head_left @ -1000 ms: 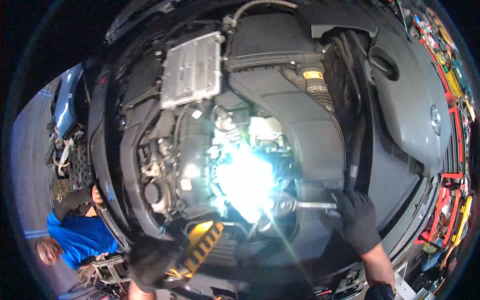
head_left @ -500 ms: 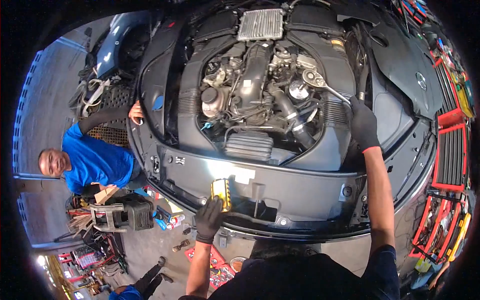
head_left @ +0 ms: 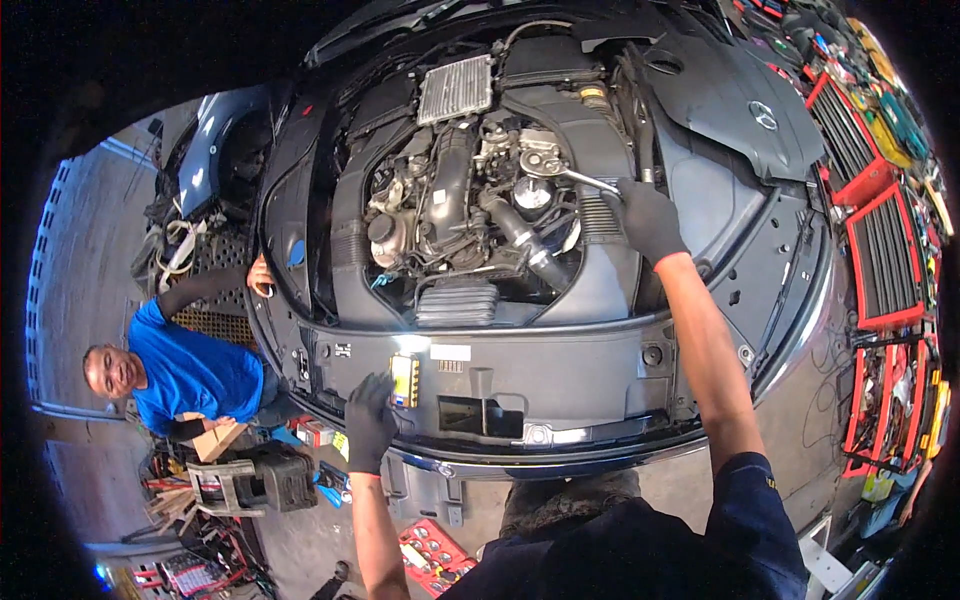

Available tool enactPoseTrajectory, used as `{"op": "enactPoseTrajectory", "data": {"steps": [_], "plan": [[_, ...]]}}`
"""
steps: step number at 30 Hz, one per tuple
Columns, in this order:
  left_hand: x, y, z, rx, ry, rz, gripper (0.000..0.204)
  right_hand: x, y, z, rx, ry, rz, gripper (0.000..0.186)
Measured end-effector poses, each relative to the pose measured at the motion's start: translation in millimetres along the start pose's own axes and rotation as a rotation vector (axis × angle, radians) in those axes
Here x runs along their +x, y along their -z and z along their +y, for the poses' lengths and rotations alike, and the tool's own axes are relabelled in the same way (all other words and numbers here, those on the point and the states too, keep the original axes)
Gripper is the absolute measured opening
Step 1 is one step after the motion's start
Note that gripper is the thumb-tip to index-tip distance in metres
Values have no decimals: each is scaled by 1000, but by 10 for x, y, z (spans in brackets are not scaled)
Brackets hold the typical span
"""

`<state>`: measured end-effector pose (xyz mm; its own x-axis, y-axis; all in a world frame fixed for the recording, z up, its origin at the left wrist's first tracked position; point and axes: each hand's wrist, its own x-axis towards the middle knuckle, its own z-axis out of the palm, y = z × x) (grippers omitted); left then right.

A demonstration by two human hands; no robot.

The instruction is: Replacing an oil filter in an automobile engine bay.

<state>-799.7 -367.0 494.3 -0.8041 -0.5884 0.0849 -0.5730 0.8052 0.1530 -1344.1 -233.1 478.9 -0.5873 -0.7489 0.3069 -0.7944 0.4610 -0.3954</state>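
Gripped in my gloved right hand [head_left: 650,218] is the handle of a chrome ratchet [head_left: 588,180]. The ratchet's round head lies over a shiny silver round cup [head_left: 533,196] at the right side of the engine; whether the two are joined I cannot tell. My gloved left hand [head_left: 370,422] is beside a lit yellow and black work light [head_left: 404,382] on the front panel [head_left: 580,375] of the car. Its fingers are stretched out along the light's left edge, not wrapped round it; whether they touch it is unclear.
At the left a person in a blue shirt [head_left: 195,355] rests one hand on the fender edge and holds a cardboard piece [head_left: 216,438]. A red tool case [head_left: 432,555] lies on the floor below. Red tool drawers [head_left: 888,260] stand at the right. A black engine cover [head_left: 740,100] lies at the upper right.
My left hand has let go of the work light, which now lies on the front panel. My right hand still holds the ratchet. The whole view has shifted and turned slightly.
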Motion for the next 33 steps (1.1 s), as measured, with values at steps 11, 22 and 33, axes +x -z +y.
{"op": "enactPoseTrajectory", "data": {"steps": [11, 22, 33], "plan": [[4080, -1010, 1727, -1143, -102, 204, 63, -29, -67, -2, -15, -52, 112, 49], [4522, -1595, 1333, -432, -747, 712, 55, -84, -154, -110, -140, -152, 63, 55], [4615, -1641, 1224, -234, -855, 720, 57, -202, -308, -243, -225, -200, 108, 58]]}}
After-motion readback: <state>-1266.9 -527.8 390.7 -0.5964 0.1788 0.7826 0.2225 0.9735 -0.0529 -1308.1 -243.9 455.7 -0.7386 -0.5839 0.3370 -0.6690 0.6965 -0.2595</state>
